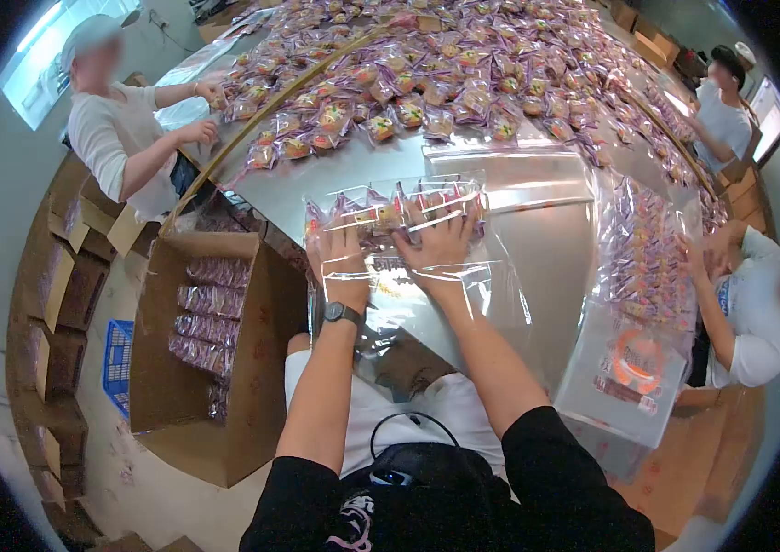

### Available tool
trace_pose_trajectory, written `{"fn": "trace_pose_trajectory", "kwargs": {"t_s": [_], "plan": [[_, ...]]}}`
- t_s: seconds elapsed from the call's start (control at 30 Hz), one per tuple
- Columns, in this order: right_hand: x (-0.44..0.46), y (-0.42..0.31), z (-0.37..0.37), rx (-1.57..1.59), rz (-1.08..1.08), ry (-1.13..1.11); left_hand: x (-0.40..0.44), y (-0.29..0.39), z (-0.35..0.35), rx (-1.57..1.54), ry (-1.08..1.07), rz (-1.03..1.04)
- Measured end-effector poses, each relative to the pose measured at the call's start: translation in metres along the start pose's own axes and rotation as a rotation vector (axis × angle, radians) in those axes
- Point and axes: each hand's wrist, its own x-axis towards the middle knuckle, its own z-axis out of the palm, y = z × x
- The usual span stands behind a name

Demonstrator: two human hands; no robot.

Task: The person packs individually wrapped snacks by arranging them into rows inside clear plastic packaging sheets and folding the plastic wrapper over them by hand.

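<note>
A large clear plastic bag (399, 281) lies at the near edge of the metal table, with a row of small wrapped packs (381, 213) in its far end. Both my hands are inside or under its film, against the near side of the row. My left hand (342, 262) has a watch at the wrist and its fingers point forward, extended. Beside it on the right, my right hand (441, 248) rests with fingers spread on the packs. Glare on the plastic blurs the fingertips.
Many loose wrapped packs (464, 74) cover the far metal table (537, 239). An open carton (266, 368) holding filled bags stands left. At right are another filled bag (638, 248) and stacked plastic bags (625, 359). Co-workers stand left (119, 138) and right (749, 304).
</note>
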Motion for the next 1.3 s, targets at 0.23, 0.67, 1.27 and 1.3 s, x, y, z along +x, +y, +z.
{"fn": "trace_pose_trajectory", "kwargs": {"t_s": [0.23,0.67,1.27,1.3], "plan": [[0.0,-0.004,0.004,-0.031,0.029,0.013,0.004,0.012,-0.011,0.134,-0.024,0.018],[0.001,-0.002,-0.004,-0.047,0.049,-0.045,-0.002,0.0,0.012,-0.175,0.048,-0.101],[0.002,-0.003,-0.009,-0.029,0.053,-0.065,-0.001,0.006,0.003,-0.13,-0.06,-0.038],[0.001,-0.001,-0.008,-0.034,0.047,-0.061,-0.001,0.007,0.002,-0.131,-0.06,-0.033]]}}
